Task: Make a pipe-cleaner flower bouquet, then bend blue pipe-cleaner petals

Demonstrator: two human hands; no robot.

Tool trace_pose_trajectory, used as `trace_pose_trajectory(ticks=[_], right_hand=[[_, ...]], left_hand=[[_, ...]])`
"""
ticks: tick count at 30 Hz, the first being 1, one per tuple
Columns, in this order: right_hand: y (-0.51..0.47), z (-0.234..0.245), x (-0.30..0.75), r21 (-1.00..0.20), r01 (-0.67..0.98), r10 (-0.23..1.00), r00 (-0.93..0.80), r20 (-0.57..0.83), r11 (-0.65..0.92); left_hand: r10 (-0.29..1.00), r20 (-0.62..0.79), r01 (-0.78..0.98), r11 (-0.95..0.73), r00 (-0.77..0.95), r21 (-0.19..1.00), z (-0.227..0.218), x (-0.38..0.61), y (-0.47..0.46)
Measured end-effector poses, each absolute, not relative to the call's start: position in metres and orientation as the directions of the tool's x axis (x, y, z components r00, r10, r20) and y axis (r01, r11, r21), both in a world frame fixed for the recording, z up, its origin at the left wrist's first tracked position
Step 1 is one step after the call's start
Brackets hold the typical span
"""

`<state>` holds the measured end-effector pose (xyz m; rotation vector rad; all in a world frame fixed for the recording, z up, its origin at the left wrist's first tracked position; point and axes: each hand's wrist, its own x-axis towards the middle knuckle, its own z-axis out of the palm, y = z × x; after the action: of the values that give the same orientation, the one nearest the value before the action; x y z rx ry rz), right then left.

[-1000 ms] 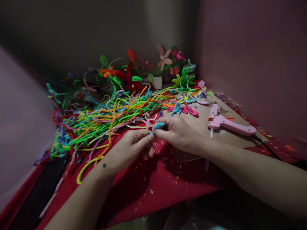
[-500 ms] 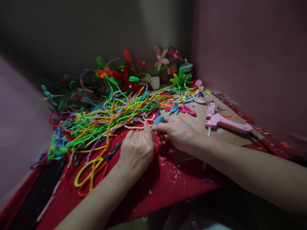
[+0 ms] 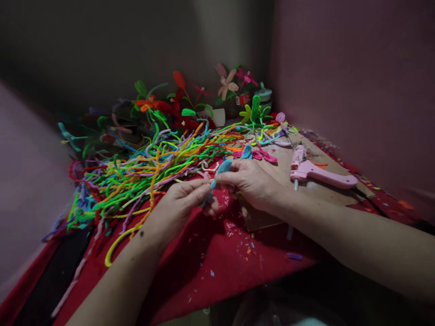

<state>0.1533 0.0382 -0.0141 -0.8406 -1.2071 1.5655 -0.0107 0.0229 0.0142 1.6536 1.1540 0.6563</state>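
Between my hands is a light-blue pipe-cleaner petal (image 3: 224, 166), its narrow lower end pinched at the fingertips. My left hand (image 3: 180, 199) is closed on that lower end, thumb against forefinger. From the right, my right hand (image 3: 249, 181) grips the petal just above, with thumb and forefinger together. A pale yellow stem tip shows at the fingertips, mostly hidden by them. Another light-blue petal (image 3: 246, 152) lies behind my right hand, beside a pink pipe-cleaner flower (image 3: 267, 156).
A heap of colourful pipe cleaners (image 3: 136, 181) spreads to the left. A pink glue gun (image 3: 319, 173) lies on a board (image 3: 282, 176) at right. Yellow-handled scissors (image 3: 112, 249) sit partly under my left forearm. Finished flowers (image 3: 227, 86) stand behind; scraps dot the red cloth (image 3: 217, 290).
My left hand has turned and come up to the petal, and now pinches its lower end. The petal is tilted more upright. My right hand has hardly moved.
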Motion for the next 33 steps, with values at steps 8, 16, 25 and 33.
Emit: trace_pose_trajectory(ticks=[8, 16, 25, 33], right_hand=[[0.038, -0.017, 0.153, -0.977, -0.210, 0.965, -0.248, 0.080, 0.027], [0.037, -0.016, 0.151, -0.959, -0.282, 0.940, -0.327, 0.097, 0.001], [0.030, -0.012, 0.153, -0.946, -0.032, 0.941, -0.103, 0.324, 0.322], [0.032, -0.007, 0.158, -0.971, -0.070, 0.969, -0.078, 0.235, 0.229]], left_hand=[[0.935, -0.115, 0.495, -0.071, 0.336, 0.866, 0.010, -0.001, 0.016], [0.960, -0.071, 0.418, -0.050, 0.269, 0.907, 0.011, 0.002, 0.014], [0.934, -0.200, 0.138, 0.165, 0.296, 0.977, 0.002, 0.002, 0.010], [0.901, -0.244, 0.229, 0.169, 0.357, 0.959, 0.009, -0.002, 0.012]])
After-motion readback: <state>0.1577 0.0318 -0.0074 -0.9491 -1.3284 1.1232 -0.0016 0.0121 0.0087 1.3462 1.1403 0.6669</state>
